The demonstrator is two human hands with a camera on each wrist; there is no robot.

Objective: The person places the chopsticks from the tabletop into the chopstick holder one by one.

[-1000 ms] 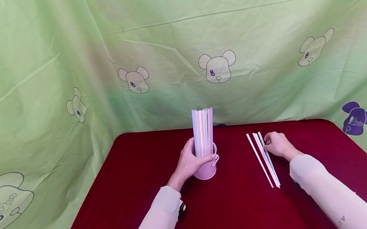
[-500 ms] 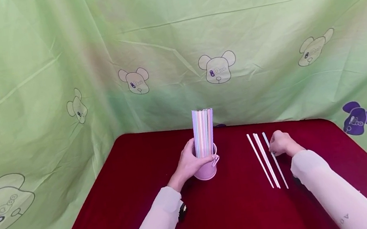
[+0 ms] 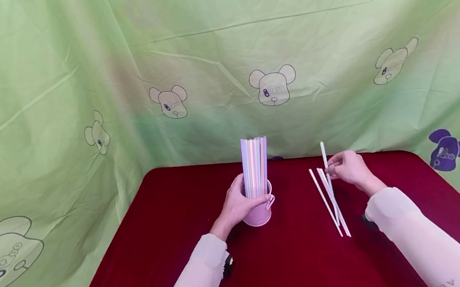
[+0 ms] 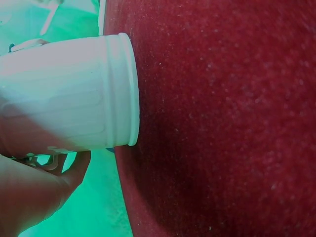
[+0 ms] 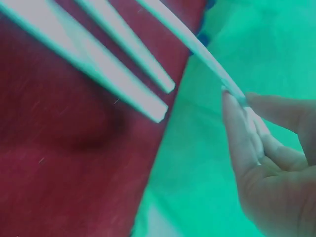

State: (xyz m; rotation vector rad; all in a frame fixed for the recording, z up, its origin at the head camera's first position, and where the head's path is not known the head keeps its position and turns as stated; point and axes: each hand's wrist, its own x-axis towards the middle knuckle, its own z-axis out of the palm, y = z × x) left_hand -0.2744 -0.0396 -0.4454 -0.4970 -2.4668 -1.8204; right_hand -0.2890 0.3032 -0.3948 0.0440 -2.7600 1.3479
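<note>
My left hand (image 3: 235,207) grips a small pink pail (image 3: 259,217) by its side, thumb lying across the front near the rim. A bundle of pastel straws (image 3: 255,167) stands upright in the pail. In the left wrist view the pail (image 4: 69,94) has its base on the table. My right hand (image 3: 350,170) pinches a pale straw (image 3: 323,149) between thumb and fingertips, its upper end raised. The right wrist view shows this straw (image 5: 197,47) in the fingers. Several loose white straws (image 3: 323,199) lie under and beside it; the held straw's lower part crosses over them.
A dark red cloth covers the table (image 3: 174,248). Behind and at the left hangs a green curtain (image 3: 199,45) printed with bear heads, close to the table's far edge.
The right hand first drew the pale bluish straw rightward, away from the others. It has since lifted its upper end and brought it back left. The left hand and pail stay still.
</note>
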